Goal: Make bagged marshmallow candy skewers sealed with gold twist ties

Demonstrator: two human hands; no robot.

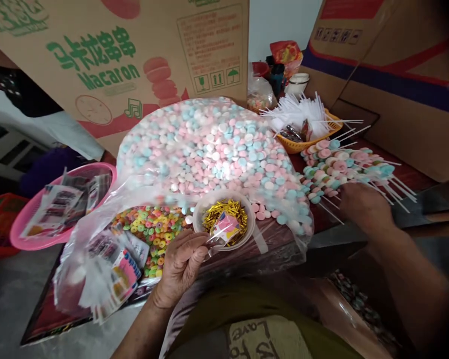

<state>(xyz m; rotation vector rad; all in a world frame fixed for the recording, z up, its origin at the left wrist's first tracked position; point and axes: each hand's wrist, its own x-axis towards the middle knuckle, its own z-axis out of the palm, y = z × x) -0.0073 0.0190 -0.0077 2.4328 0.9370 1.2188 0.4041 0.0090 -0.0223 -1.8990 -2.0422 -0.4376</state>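
My left hand [183,262] pinches the edge of a clear plastic bag [226,227] with a pink, white and yellow print. The bag is over a round white tub [249,242] of gold twist ties [215,209], covering part of them. On the right, my right hand [362,207] is at the near side of a pile of candy skewers [344,164], pink, white and blue pieces on white sticks. Its fingers are blurred and partly hidden, so whether it grips a skewer does not show.
A large clear bag of pastel candies [205,144] fills the middle. Fruit-coloured candy rings [159,239] and a stack of printed bags [112,279] lie at left. A pink basket [20,229], a yellow basket [295,145] of white sticks and cardboard boxes [153,30] surround them.
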